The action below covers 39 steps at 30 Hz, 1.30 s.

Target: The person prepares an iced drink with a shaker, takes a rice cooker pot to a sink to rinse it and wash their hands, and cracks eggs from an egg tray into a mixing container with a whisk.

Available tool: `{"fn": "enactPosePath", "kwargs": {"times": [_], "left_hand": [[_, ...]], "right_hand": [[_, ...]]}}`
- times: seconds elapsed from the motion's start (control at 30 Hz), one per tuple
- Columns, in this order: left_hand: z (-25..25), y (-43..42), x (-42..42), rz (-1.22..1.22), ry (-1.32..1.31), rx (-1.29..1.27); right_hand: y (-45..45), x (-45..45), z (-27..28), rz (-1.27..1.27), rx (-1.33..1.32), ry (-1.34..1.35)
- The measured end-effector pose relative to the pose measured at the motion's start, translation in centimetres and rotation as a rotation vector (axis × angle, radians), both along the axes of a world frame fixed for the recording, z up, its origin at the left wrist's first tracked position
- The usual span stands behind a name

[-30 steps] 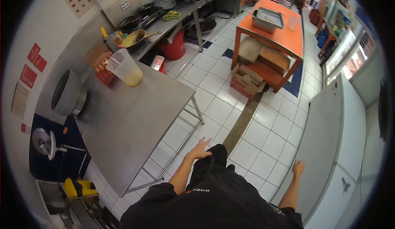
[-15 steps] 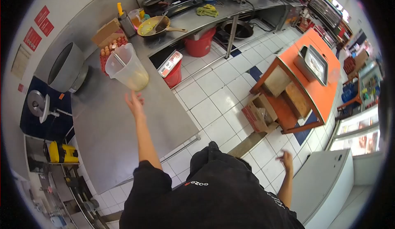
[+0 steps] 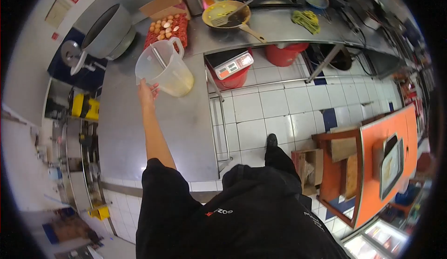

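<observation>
Left hand [image 3: 148,92] touches the rim of the translucent plastic pitcher [image 3: 167,75] — whether it truly grasps, I cannot tell — while the right hand is out of view. The pitcher stands on the near side of the red egg tray [image 3: 182,31]. It should feel stiff and fairly light (pale yellow contents [image 3: 183,85] sit low), though the metal utensil [image 3: 159,55] could shift; the loop handle [image 3: 181,47], facing the tray, looks surest.

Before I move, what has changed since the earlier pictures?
The left hand moved from beside the table, over it, to the jug, at its rim; whether the grip closed is unclear. The right hand left view as the camera turned. The jug remains on the table; eggs and pan stayed put.
</observation>
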State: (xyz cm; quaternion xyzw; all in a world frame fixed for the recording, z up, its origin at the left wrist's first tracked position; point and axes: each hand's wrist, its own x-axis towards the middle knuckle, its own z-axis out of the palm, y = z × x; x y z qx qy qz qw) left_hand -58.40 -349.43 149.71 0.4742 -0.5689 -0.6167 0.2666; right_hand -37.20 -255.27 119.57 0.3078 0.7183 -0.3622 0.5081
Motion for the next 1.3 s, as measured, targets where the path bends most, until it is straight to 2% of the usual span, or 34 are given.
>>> {"fn": "enactPosePath", "kwargs": {"times": [0.17, 0.27, 0.33, 0.47, 0.57, 0.6, 0.7, 0.77, 0.87, 0.93, 1.0, 1.07, 1.13, 1.2, 1.23, 1.3], "left_hand": [[1.4, 0.6, -1.0, 0.101, -0.074, -0.049], [1.6, 1.8, -0.8, 0.135, -0.15, -0.087], [1.3, 3.1, 0.1, 0.156, -0.123, -0.069], [1.5, 7.1, 1.1, 0.322, -0.031, -0.116], [2.2, 10.7, 1.2, 0.45, -0.035, -0.116], [2.5, 11.4, 1.2, 0.46, -0.032, -0.112], [3.0, 13.8, 1.9, 0.47, -0.007, -0.114], [3.3, 14.1, 1.7, 0.47, -0.065, -0.099], [4.7, 15.2, -0.2, 0.525, -0.076, -0.057], [4.6, 15.2, -0.6, 0.562, -0.088, -0.04], [4.5, 14.8, -0.8, 0.606, -0.096, -0.03], [4.5, 14.6, -1.3, 0.646, -0.06, 0.013], [5.2, 14.6, -2.4, 0.688, -0.094, 0.027], [5.7, 14.2, -3.2, 0.683, -0.039, 0.046], [6.0, 14.1, -3.5, 0.702, -0.055, 0.045], [6.1, 14.0, -4.1, 0.739, -0.132, 0.084]], "right_hand": [[-1.3, -32.1, -1.7, 0.625, 0.026, 0.366], [-10.8, -49.5, 0.6, 0.885, -0.108, 0.696], [-20.4, -56.4, 6.3, 0.974, -0.306, 0.978], [-37.8, -61.2, 16.8, 0.94, -0.488, 0.833], [-46.8, -62.2, 16.3, 1.062, -0.584, 0.822], [-49.3, -62.1, 16.0, 1.129, -0.67, 0.89], [-56.5, -61.6, 17.1, 1.245, -0.721, 0.821], [-61.9, -62.1, 18.4, 1.364, -0.85, 0.84], [-70.6, -64.1, 19.6, 1.348, -0.954, 0.889], [-77.5, -66.6, 18.9, 1.143, -1.168, 0.893], [-85.2, -69.4, 22.0, 1.159, -1.039, 0.987], [-94.9, -73.4, 21.3, 1.087, -1.118, 1.305], [-103.3, -76.9, 22.4, 1.09, -1.077, 1.628], [-109.5, -78.7, 23.7, 1.205, -0.883, 1.672], [-111.7, -79.3, 24.0, 1.21, -0.905, 1.652], [-115.3, -81.0, 23.3, 1.601, -0.728, 1.541]]}}
